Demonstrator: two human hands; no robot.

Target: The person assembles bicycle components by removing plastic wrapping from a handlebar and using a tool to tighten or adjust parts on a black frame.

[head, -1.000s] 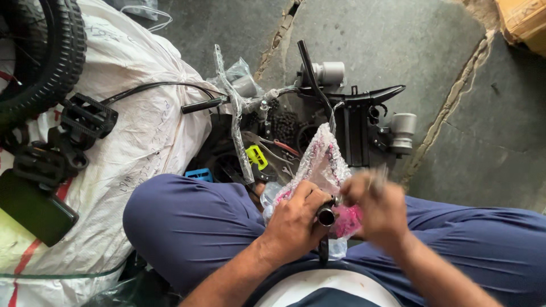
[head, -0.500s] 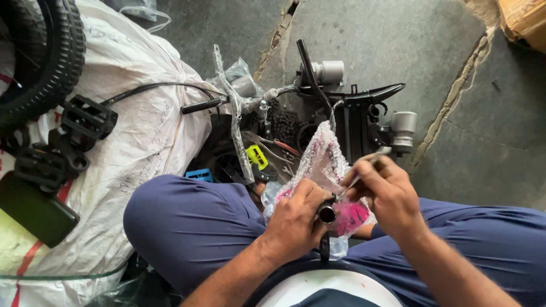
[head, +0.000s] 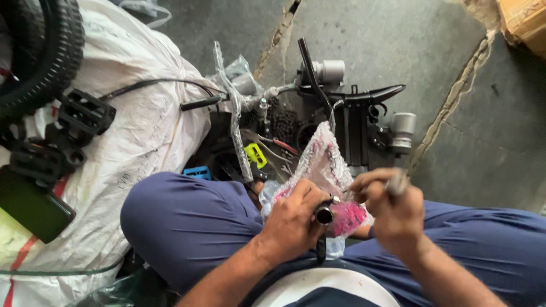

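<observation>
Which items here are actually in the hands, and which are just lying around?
In hand:
left hand: black tube end, pink bubble wrap
right hand: small grey tool, blurred

Lying about:
tyre
black pedals
white sack
phone
black metal parts

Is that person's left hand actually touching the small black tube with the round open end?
Touching. The head view shows the left hand wrapped around the small black tube, fingers closed over it, only its round open end poking out beside the pink-patterned plastic bag.

Left hand grips black tube; right hand beside.
</observation>
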